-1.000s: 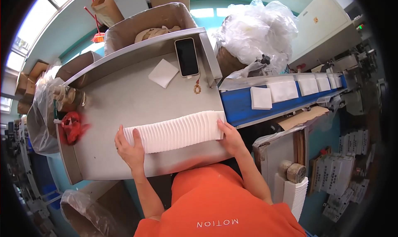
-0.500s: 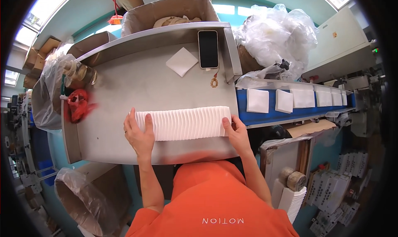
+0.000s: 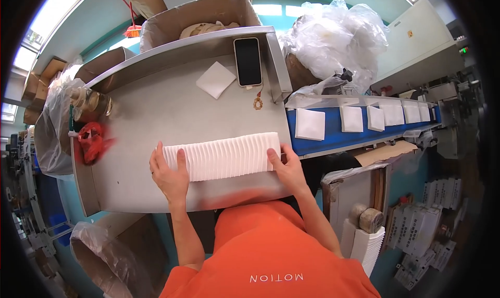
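A long row of white folded paper napkins (image 3: 224, 156), standing on edge and pressed together, lies along the near part of the metal table (image 3: 151, 115). My left hand (image 3: 171, 174) closes on its left end, thumb on the near side and fingers round the end. At the other end my right hand (image 3: 288, 169) grips the row, its thumb on top and its fingers behind, partly hidden. Farther back, a single white napkin (image 3: 215, 80) lies flat, turned cornerwise, beside a phone (image 3: 247, 62) with a beaded charm (image 3: 258, 102).
On the right runs a blue conveyor belt (image 3: 333, 146) carrying several napkin stacks (image 3: 310, 124). A raised metal rim (image 3: 177, 47) borders the table's back. Red plastic (image 3: 91, 141) and a jar (image 3: 99, 104) sit at left. A lined box (image 3: 151, 32) and clear plastic bags (image 3: 338, 40) stand behind.
The view has shifted, so the table appears farther left. Napkin stacks on the belt have moved right, with another at its near end. Both hands keep hold of the row, now slightly tilted.
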Demonstrator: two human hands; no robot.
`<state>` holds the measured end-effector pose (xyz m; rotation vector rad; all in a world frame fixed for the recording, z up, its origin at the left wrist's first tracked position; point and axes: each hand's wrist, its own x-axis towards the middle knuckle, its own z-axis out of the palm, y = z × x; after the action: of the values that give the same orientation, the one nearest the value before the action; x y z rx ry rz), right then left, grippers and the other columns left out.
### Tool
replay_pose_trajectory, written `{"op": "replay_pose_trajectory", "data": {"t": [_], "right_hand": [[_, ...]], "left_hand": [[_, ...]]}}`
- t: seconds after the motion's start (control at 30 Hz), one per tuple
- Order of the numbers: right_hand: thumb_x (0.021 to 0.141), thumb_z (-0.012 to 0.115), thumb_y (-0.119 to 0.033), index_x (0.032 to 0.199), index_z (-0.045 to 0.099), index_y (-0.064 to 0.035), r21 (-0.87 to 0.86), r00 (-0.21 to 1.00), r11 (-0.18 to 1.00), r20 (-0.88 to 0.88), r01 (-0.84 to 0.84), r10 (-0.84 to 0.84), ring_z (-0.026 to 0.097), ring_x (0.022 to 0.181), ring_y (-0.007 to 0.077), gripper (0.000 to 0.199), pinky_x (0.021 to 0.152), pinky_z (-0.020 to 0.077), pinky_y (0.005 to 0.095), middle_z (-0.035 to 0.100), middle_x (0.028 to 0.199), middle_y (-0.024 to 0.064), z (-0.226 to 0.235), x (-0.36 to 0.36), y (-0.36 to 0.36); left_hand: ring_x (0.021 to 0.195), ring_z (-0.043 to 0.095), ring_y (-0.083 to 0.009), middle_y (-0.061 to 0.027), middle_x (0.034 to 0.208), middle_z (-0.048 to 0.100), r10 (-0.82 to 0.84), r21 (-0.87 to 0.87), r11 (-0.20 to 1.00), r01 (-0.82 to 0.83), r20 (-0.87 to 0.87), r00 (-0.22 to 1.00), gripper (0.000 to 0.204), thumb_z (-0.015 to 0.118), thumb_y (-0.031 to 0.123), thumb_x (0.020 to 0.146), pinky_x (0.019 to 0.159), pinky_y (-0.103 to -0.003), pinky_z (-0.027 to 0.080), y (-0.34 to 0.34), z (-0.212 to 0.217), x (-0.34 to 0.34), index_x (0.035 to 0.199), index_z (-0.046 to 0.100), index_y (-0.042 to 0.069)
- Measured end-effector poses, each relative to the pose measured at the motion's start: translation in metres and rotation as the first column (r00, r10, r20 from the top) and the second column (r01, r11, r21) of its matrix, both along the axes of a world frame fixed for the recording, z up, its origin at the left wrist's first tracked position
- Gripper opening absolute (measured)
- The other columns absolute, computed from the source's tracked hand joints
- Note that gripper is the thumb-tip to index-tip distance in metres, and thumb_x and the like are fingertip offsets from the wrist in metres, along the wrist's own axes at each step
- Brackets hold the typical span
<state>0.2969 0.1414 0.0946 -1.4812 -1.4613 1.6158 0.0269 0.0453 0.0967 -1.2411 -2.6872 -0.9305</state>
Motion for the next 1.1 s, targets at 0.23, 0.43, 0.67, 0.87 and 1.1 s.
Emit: {"op": "replay_pose_trajectory", "data": {"t": [0.23,0.43,0.67,0.87,1.1], "right_hand": [[0.094,0.059,-0.019,0.121,0.057,-0.0028,-0.598,0.934,0.801,-0.290,-0.009,-0.206,0.062,0.091,0.0146,0.032,0.074,0.0508,0.0301,0.064,0.105,0.0038,-0.024,0.034,0.008],[0.093,0.060,-0.014,0.123,0.057,-0.0010,-0.390,0.914,0.915,-0.328,0.099,-0.239,0.062,0.092,0.0148,0.033,0.078,0.0510,0.0287,0.064,0.109,0.0053,-0.042,0.042,0.026],[0.096,0.056,-0.037,0.114,0.056,-0.0043,-0.458,0.902,0.851,-0.201,0.258,-0.382,0.060,0.081,0.0111,0.037,0.069,0.0484,0.0229,0.062,0.094,0.0059,-0.025,0.039,0.026],[0.095,0.059,-0.037,0.115,0.060,-0.0031,-0.120,0.982,0.984,-0.115,0.133,-0.147,0.056,0.084,0.0094,0.039,0.073,0.0470,0.0263,0.063,0.096,0.0032,-0.024,0.005,0.008],[0.093,0.062,-0.023,0.121,0.057,-0.0076,-0.605,0.908,0.796,-0.323,0.018,-0.266,0.062,0.092,0.0126,0.032,0.076,0.0505,0.0297,0.064,0.107,0.0031,-0.034,0.047,0.003]], "left_hand": [[0.119,0.049,-0.0380,-0.0192,0.130,0.049,0.033,-0.021,0.999,-0.032,0.022,0.999,0.052,0.061,0.036,0.091,0.098,-0.048,0.040,-0.003,0.001,0.001,0.134,0.048,0.009],[0.120,0.048,-0.0384,-0.0191,0.132,0.048,0.031,-0.037,0.999,-0.030,0.038,0.999,0.051,0.059,0.036,0.092,0.099,-0.048,0.039,0.002,0.004,0.006,0.135,0.048,0.010],[0.120,0.047,-0.0394,-0.0205,0.131,0.048,-0.004,-0.017,1.000,0.004,0.003,1.000,0.052,0.059,0.033,0.092,0.100,-0.047,0.039,0.000,-0.001,0.016,0.135,0.047,0.007],[0.121,0.047,-0.0389,-0.0200,0.131,0.047,0.024,-0.035,0.999,-0.022,0.059,0.998,0.053,0.060,0.033,0.092,0.100,-0.047,0.039,0.007,0.009,0.020,0.135,0.047,0.006],[0.122,0.046,-0.0384,-0.0196,0.132,0.047,0.003,-0.044,0.999,0.000,0.053,0.999,0.053,0.060,0.032,0.092,0.102,-0.046,0.038,0.006,0.010,0.020,0.136,0.046,0.006]]}}
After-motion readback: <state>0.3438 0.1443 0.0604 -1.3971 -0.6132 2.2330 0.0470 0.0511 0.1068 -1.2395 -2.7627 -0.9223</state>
